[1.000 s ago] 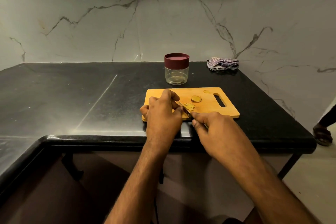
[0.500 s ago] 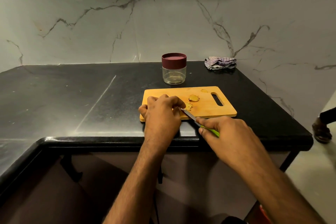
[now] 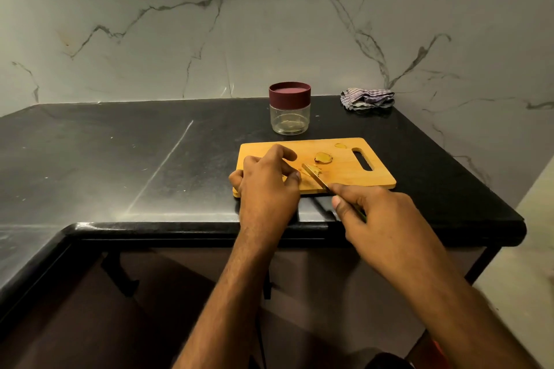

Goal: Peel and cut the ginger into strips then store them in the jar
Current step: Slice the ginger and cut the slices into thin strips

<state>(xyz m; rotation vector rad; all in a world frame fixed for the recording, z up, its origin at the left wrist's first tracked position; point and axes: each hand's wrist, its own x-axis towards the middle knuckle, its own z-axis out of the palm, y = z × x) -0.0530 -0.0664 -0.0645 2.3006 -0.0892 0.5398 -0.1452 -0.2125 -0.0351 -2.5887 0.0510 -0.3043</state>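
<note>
Your ginger (image 3: pixel 323 158) shows as yellowish peeled pieces on the wooden cutting board (image 3: pixel 344 171): one slice, one small scrap near the handle slot, and bits under the knife (image 3: pixel 314 176). Your right hand (image 3: pixel 377 219) grips the knife; your left hand (image 3: pixel 266 186) rests curled on the board. One lidded jar (image 3: pixel 290 108) stands on the table (image 3: pixel 120 159) behind.

Both forearms were bare all the way up, no sleeves anywhere in the shot. The left hand (image 3: pixel 268 186) and right hand (image 3: pixel 380 219) had no gloves, rings or watch.
</note>
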